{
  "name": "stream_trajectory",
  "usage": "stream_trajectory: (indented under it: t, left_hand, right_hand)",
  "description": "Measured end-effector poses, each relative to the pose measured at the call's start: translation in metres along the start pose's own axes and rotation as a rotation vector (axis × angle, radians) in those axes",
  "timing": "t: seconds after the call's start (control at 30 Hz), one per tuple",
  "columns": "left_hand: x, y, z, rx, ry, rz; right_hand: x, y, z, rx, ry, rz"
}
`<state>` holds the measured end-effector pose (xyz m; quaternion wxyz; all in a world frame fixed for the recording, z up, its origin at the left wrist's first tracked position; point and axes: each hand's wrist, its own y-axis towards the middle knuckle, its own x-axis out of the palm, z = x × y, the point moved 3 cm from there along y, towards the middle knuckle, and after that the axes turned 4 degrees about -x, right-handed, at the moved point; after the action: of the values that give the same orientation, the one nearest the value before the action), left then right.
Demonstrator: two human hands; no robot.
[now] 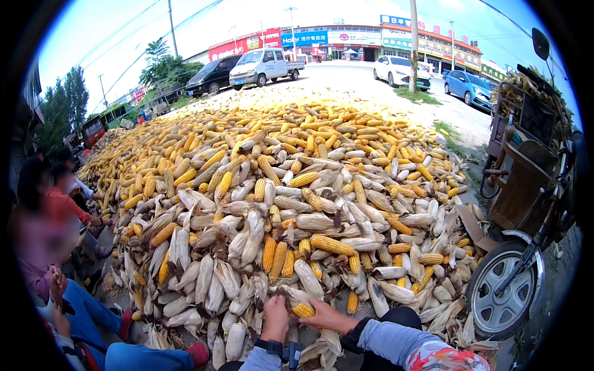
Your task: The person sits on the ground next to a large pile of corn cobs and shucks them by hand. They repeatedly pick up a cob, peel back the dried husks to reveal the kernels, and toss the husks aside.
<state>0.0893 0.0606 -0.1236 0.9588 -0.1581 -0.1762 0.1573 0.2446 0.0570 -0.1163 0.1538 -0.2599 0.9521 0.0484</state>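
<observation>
Low in the view, a partly husked ear of corn (303, 310) is between my two hands, its yellow kernels bare at the near end. My right hand (327, 318) grips the ear from the right. On the other side, my left hand (276, 316) is closed on the dry husk (294, 295); its fingertips are partly hidden. Right in front of both hands rises a large pile of corn ears (287, 208). Pale husks wrap many of the nearer ears, while those farther back are mostly bare and yellow. Loose husk leaves (322, 350) lie below my right hand.
A three-wheeled cargo vehicle, its front wheel (503, 290) near the pile, stands at right. Several people sit along the left; one person's jeans-clad leg (144, 357) reaches close to my left arm. A flattened cardboard piece (475, 227) leans by the pile. Parked vehicles, including a white truck (267, 67), stand beyond.
</observation>
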Motion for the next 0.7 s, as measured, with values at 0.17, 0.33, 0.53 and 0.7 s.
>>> stream_trajectory:
  t: [0.17, 0.33, 0.53, 0.7]
  left_hand:
    - [0.001, -0.002, 0.005, -0.048, -0.087, 0.032]
    - [-0.01, -0.004, 0.008, -0.083, -0.278, 0.1]
    - [0.004, -0.006, 0.008, -0.094, -0.463, 0.054]
    - [0.007, -0.012, 0.005, -0.146, -0.561, -0.009]
  right_hand:
    - [0.002, 0.003, 0.012, -0.146, 0.026, 0.134]
    - [0.002, 0.001, -0.013, -0.29, -0.252, 0.331]
    - [-0.003, -0.004, -0.019, -0.304, -0.251, 0.435]
    - [0.006, 0.002, -0.017, -0.229, 0.158, 0.325]
